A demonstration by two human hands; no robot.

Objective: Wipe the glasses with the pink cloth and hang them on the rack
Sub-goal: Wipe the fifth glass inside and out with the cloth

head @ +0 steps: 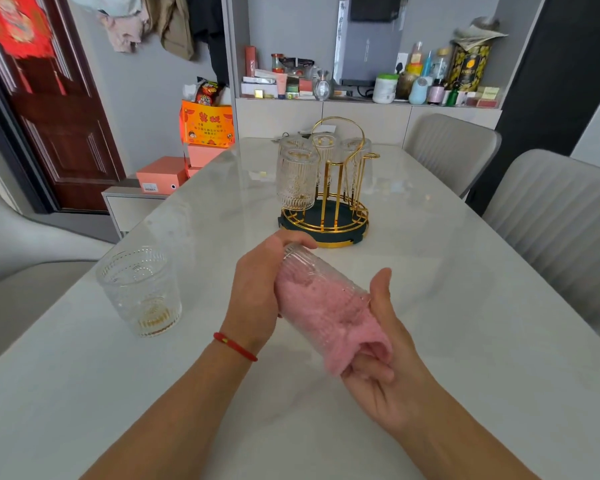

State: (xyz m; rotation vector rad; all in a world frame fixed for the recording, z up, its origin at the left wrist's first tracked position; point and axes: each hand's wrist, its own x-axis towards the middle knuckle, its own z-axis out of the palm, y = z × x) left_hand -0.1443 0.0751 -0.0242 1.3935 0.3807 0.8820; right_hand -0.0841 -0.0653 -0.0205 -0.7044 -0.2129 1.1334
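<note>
- Left hand (257,292) grips ribbed glass (321,289), tilted above table (465,306)
- Right hand (385,362) pinches pink cloth (329,306) stuffed inside glass
- Gold rack (329,188) behind, glasses hung

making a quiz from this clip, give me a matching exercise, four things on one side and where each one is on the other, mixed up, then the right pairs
Things:
1. pink cloth
2. held glass
3. upright glass
4. gold rack

Places:
A. standing on the table at the left
B. stuffed inside the held glass
C. at the middle of the table, with glasses hung upside down on it
D. gripped in the left hand

Pairs: 1-B, 2-D, 3-A, 4-C
</note>
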